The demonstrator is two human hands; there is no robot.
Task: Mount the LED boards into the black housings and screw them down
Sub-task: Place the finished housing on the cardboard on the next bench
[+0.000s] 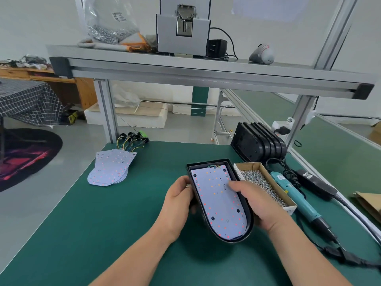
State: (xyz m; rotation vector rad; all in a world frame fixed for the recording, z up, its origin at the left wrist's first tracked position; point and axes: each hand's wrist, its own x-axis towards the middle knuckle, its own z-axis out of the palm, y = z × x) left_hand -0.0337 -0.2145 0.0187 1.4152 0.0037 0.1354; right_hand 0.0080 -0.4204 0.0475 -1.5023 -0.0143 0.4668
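Observation:
A black housing (248, 221) with a rounded near end is held tilted above the green mat. A white LED board (218, 205) dotted with red and orange LEDs lies inside it, coloured wires at its far end. My left hand (177, 201) grips the housing's left wall, thumb on the rim. My right hand (259, 205) holds the right wall, with its thumb pressing down on the board. A stack of loose LED boards (111, 168) with wired black plugs lies far left. Several empty housings (257, 145) stand on edge at the far right.
A cardboard box of screws (261, 182) sits just right of the housing. Beside it lies a teal electric screwdriver (296, 201) with black cables and a power brick (317, 184). An aluminium frame shelf (206, 69) crosses overhead. The mat's left edge drops to the floor.

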